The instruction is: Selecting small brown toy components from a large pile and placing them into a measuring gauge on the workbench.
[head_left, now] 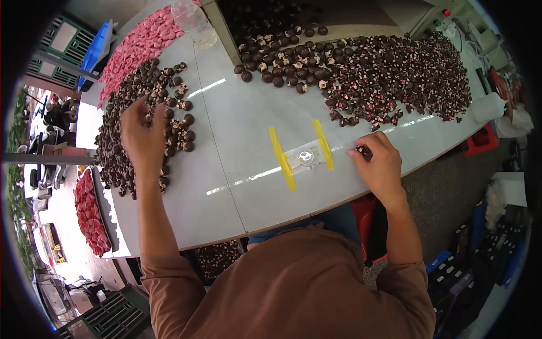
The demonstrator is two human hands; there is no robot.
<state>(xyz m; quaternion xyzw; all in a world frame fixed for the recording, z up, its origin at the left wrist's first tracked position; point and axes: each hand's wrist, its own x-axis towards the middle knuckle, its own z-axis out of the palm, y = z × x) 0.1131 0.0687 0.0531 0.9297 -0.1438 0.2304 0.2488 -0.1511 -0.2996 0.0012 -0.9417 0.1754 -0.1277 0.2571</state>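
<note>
My left hand (pixel 144 135) is over the pile of dark brown round balls (pixel 183 133) at the left, thumb and fingers apart, with nothing visible held in it. Some of these balls show cream-coloured broken patches. At the right, just above the table, my right hand (pixel 381 164) pinches a small dark brown piece (pixel 364 151) between thumb and fingers; the fingers partly hide it. Between my hands, a small clear fitting (pixel 305 157) is fixed to the white table (pixel 226 135) by two yellow tape strips (pixel 282 159).
Pink flat pieces (pixel 141 39) and a clear plastic cup (pixel 195 25) are at the far left. Whole brown balls (pixel 282 62) and a heap of small broken pieces (pixel 406 73) spread along the back by a metal frame (pixel 221 31). Red pieces (pixel 90 214) fill a tray at left.
</note>
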